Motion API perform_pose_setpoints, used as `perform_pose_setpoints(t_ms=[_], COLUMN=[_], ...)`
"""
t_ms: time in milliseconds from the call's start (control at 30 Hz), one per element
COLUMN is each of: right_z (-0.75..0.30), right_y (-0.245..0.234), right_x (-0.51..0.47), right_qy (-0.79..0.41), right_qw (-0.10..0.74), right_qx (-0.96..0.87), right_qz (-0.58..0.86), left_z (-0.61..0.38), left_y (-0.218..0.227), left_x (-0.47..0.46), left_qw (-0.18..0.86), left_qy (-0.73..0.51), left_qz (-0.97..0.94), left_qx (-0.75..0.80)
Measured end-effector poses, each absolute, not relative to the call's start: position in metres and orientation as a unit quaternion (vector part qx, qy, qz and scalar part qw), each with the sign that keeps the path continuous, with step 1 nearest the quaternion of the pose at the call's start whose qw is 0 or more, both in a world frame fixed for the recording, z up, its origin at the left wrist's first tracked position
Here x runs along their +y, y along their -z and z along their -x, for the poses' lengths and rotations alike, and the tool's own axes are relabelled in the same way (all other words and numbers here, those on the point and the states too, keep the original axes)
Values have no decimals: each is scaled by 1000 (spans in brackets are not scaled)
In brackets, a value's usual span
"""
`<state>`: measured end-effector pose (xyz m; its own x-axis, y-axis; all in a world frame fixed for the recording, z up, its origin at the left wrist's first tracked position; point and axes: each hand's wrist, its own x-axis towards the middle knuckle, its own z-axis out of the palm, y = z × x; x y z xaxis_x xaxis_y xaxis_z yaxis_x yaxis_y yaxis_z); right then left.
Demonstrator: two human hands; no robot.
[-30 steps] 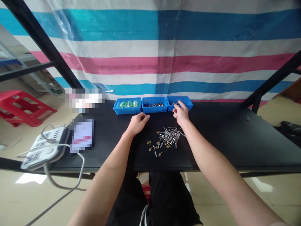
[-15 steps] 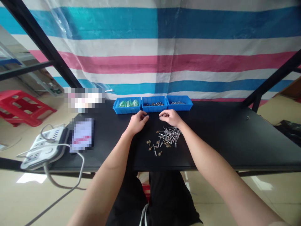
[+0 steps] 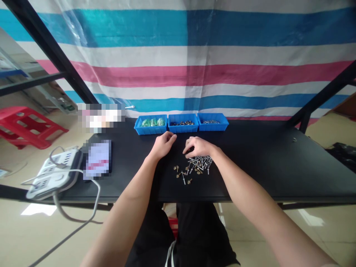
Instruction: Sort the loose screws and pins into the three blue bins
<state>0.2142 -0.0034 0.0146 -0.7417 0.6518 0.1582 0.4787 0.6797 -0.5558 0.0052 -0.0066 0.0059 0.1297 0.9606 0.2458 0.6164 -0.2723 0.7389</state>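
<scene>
Nearest, at the lower middle of the frame, the loose screws [image 3: 189, 181] lie on the black table [image 3: 267, 163], with a lone rivet [image 3: 184, 179] just beside them. A little farther, right of centre, is the pile of rivets [image 3: 206, 163], stems crossing at many angles and a few screws mixed in among them.

The right hand [image 3: 195, 147] bends over the far left edge of that pile, thumb and forefinger curved toward each other around a small screw [image 3: 186, 156]; whether they grip it or only brush it, I cannot tell. Taking pieces from the edge, as here, looks the sounder way: a fingertip pinch on the screw's head, raised straight up, should leave the tangled stems undisturbed. One piece at a time is safer, since a rivet could easily ride along.

The left hand [image 3: 163, 144] rests at the centre of the frame, fingers curled loosely; its palm is hidden, so I cannot tell whether anything is inside. Kept there, it leaves the right hand room.

Beyond both hands stand three blue bins in a row: the left bin [image 3: 151, 131] with green packets, the middle bin [image 3: 183, 129] with screws, the right bin [image 3: 213, 127] with rivets.
</scene>
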Motion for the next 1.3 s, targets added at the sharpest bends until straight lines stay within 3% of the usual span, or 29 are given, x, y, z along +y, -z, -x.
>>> perform_pose_setpoints(t_ms=[233,633,967,1300], right_z=[-211,-200,-194,-191], right_y=[-15,2,-1,1], right_x=[-4,-2,-8,-8], right_qy=[-251,-373,-307,-318], right_qw=[191,408,388,442], right_qx=[-897,-727,-777,-746], right_qz=[308,408,389,384], left_z=[-5,-7,-9,-9], left_y=[-4,-7,-11,-9], left_x=[-6,-11,-14,-11], left_qw=[231,281,291,329], left_qy=[-355,-374,-352,-372], left_qz=[-721,-773,-788,-751], left_qx=[549,429,413,435])
